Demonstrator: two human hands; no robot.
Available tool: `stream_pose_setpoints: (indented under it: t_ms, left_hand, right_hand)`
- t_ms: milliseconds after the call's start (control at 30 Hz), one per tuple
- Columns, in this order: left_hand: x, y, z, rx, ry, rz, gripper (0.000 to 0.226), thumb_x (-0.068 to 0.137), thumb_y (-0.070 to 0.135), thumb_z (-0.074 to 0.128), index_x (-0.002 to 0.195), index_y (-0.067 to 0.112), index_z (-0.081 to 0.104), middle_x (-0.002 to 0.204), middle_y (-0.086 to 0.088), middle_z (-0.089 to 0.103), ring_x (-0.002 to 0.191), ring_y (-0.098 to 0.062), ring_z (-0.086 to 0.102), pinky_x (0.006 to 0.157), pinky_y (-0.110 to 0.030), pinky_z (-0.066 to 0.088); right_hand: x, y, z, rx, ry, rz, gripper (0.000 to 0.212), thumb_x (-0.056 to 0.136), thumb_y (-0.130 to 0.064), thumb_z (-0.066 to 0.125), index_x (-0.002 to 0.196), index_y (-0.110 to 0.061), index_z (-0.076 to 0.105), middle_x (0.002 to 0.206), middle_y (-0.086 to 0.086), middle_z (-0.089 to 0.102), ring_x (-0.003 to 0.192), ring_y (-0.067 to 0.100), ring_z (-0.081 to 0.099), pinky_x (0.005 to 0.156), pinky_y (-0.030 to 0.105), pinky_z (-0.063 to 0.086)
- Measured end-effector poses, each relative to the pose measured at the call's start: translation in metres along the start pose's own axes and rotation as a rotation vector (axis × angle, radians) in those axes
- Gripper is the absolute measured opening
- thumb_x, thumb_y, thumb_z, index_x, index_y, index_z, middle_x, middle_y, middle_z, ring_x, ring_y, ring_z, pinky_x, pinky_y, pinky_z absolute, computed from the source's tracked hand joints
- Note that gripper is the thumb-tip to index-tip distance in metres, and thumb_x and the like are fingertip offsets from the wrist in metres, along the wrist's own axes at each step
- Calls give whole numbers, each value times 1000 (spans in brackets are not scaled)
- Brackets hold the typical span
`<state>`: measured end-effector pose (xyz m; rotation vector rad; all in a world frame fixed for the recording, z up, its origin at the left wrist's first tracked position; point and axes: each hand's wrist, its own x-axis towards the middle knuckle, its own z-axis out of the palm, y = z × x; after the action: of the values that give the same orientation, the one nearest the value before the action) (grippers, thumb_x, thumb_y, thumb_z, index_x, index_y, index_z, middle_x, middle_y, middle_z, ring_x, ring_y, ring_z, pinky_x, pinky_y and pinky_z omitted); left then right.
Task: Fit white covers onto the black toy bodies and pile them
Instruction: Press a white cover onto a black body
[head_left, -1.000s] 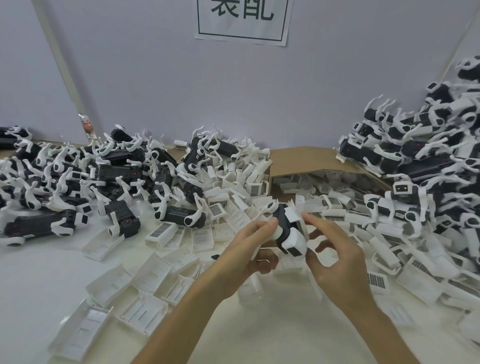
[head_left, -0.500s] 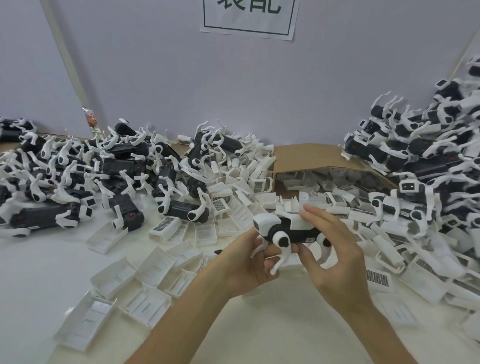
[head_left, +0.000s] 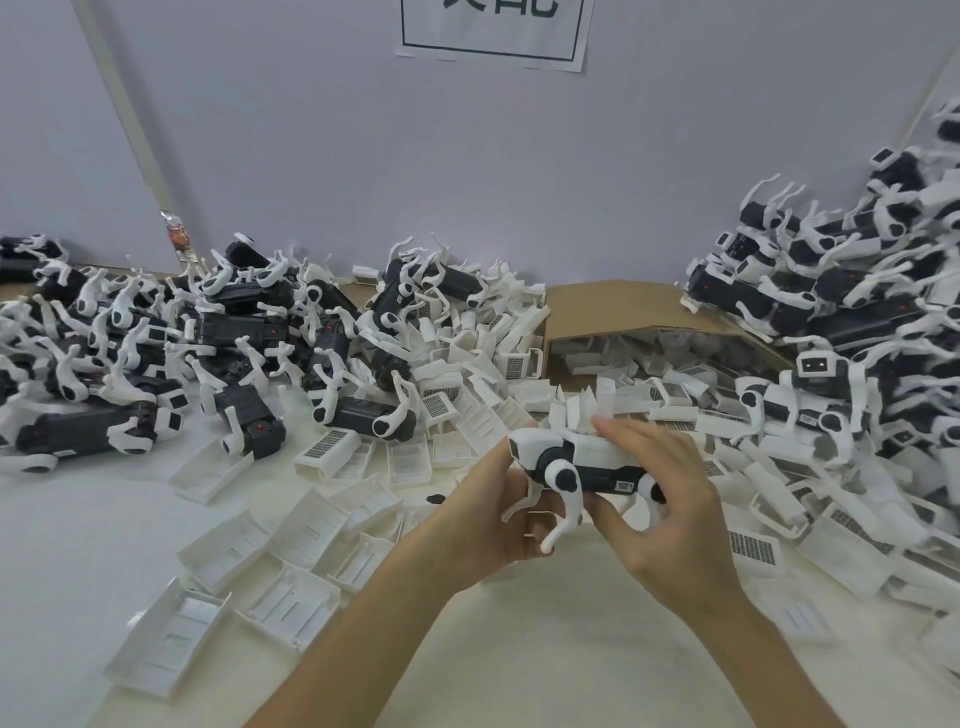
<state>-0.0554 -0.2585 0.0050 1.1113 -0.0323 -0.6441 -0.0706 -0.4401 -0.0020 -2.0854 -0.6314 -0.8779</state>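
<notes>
A person's two hands hold a toy robot dog (head_left: 589, 470) just above the white tabletop (head_left: 78, 551), a little to the five o'clock side of the frame's centre. The toy is level, with its white head toward nine o'clock and its white legs hanging down. The left hand (head_left: 493, 525) grips the front end from below, fingers curled under the chest and thumb up beside the head. The right hand (head_left: 670, 504) clamps the rear half, with fingers laid across the white cover (head_left: 592, 448) seated on the black body's back and thumb tucked beneath.

Loose white covers (head_left: 311, 525) lie scattered on the tabletop from seven to nine o'clock of the hands, many with the hollow side up. A heap of bare black toy bodies (head_left: 218, 327) with white legs fills the ten o'clock side. At twelve o'clock an open cardboard box (head_left: 613, 306) lies on its side, with more covers spilling from it. A tall pile of covered toys (head_left: 857, 301) climbs the two o'clock corner. A printed paper sign (head_left: 493, 31) hangs on the pale wall at twelve o'clock, its top cut off by the frame.
</notes>
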Motion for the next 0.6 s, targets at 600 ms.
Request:
stream_pose_setpoints:
  t_ms: [600]
  left_hand:
    - [6,-2,-6,30,-9,-12,47,78,64,72,87,18,75,64,-7,56,44,-15,40,47,-24,47]
  right_hand:
    - [3,-2,-3,28,-133,-37,55,69,-9,81,119,-28,68,124,-21,65,121,4,58,96,51,49]
